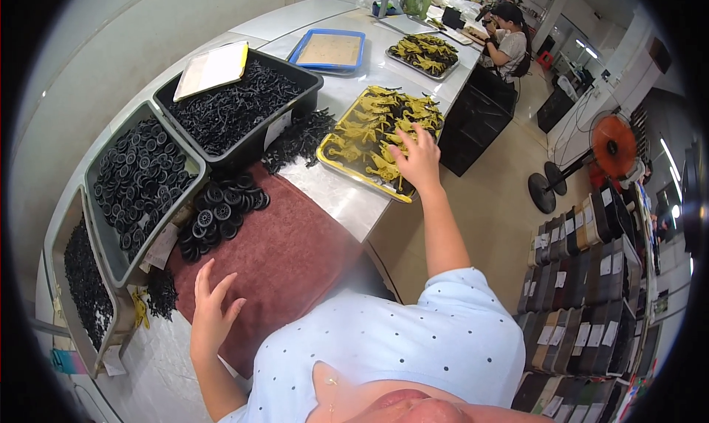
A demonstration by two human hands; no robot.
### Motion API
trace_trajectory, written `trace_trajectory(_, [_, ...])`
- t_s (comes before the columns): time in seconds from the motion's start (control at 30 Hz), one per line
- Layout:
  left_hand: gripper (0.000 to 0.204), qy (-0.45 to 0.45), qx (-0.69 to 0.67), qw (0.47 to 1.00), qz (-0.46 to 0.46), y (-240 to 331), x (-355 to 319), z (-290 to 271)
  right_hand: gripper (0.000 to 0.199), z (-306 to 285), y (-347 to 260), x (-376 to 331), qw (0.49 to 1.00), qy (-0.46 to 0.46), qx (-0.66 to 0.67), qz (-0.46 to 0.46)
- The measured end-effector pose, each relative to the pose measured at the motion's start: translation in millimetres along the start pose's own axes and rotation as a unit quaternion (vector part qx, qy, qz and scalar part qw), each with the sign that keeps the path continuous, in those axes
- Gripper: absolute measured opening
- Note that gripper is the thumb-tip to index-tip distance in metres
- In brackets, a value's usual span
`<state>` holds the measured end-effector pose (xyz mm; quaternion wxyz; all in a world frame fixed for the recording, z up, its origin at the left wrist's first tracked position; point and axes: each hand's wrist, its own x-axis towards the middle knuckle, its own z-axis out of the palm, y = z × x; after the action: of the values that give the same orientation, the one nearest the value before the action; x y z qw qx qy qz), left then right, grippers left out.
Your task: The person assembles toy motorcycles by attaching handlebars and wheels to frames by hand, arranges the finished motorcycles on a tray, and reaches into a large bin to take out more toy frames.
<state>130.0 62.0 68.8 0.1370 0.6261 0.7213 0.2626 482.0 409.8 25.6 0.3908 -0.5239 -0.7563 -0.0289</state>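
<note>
My right hand (419, 157) reaches over the near edge of a tray (365, 186) heaped with yellow and black plastic parts (380, 139). Its fingers are spread, and whether they touch the parts I cannot tell. Over the left side of a dark red cloth (288, 235), my left hand (213, 305) is raised with fingers apart, holding nothing. Closest to it lie a pile of small black wheels (221, 212) and a little heap of tiny black pieces (161, 293). A yellow part (140, 308) rests beside that heap.
Along the table's left stand a bin of black wheels (140, 176), a bin of thin black parts (236, 105) and a bin of tiny black pieces (85, 275). Behind are a blue-rimmed tray (329, 50) and another filled tray (422, 54). Someone (509, 46) works farther off; a fan (614, 144) stands right.
</note>
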Motion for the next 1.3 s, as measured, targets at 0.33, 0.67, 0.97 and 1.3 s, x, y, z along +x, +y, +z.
trace_trajectory(0.33, [0.045,-0.025,-0.021,0.999,-0.038,-1.0,-3.1,3.0,0.052,-5.0,-34.3,24.0,0.929,-0.323,-0.116,0.135])
trace_trajectory(0.67, [0.045,-0.047,-0.037,0.996,-0.062,-0.2,0.5,0.0,0.052,5.7,-26.8,17.4,0.941,-0.272,-0.133,0.153])
trace_trajectory(0.97, [0.044,-0.012,0.031,0.999,-0.020,-14.6,-27.6,-18.7,0.053,20.1,1.7,8.9,0.995,-0.078,-0.050,0.039])
trace_trajectory(1.3, [0.038,0.136,0.115,0.957,-0.230,-61.1,-133.4,-45.1,0.017,5.4,-96.5,-21.4,0.974,0.130,0.179,-0.055])
